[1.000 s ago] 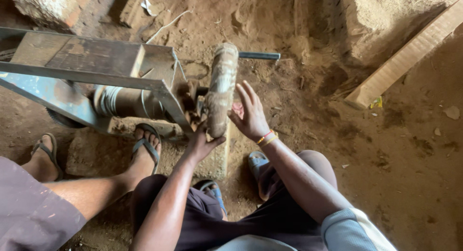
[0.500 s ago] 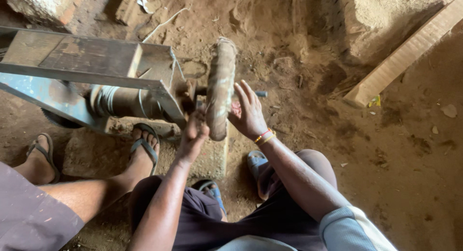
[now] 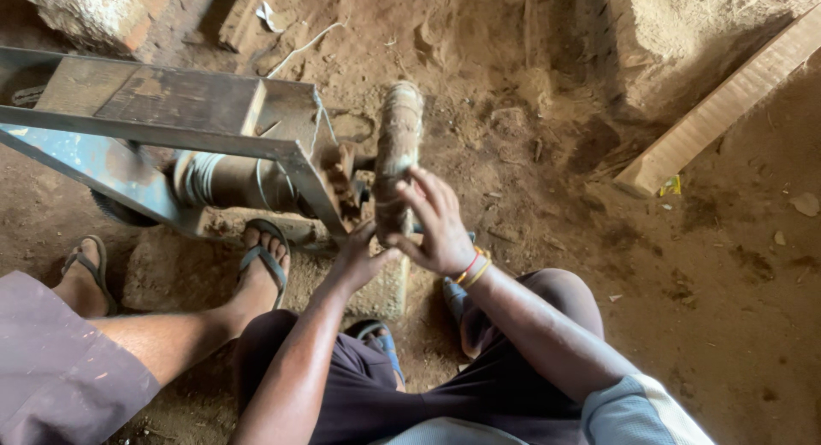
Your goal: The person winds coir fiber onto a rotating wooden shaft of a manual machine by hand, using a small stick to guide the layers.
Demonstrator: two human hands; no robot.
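Observation:
A dusty, cloth-wrapped wheel (image 3: pixel 398 137) stands on edge on the shaft of a grey metal frame machine (image 3: pixel 171 120), which carries a wire-wound drum (image 3: pixel 227 180). My right hand (image 3: pixel 438 227) lies over the wheel's lower rim, fingers spread and curled around it; an orange and yellow bangle sits on that wrist. From below, my left hand (image 3: pixel 357 259) grips the wheel's bottom edge close to the frame's leg. The wheel's lowest part is hidden behind both hands.
Another person's legs come in from the lower left, with one sandalled foot (image 3: pixel 261 265) on a stone block (image 3: pixel 171 270) under the frame. A wooden plank (image 3: pixel 718 111) lies at the upper right on the dirt floor. A blue sandal (image 3: pixel 380 342) shows below my arms.
My right hand has slid from the wheel's right side across onto its lower rim. The left hand stays under the wheel. The view has shifted slightly.

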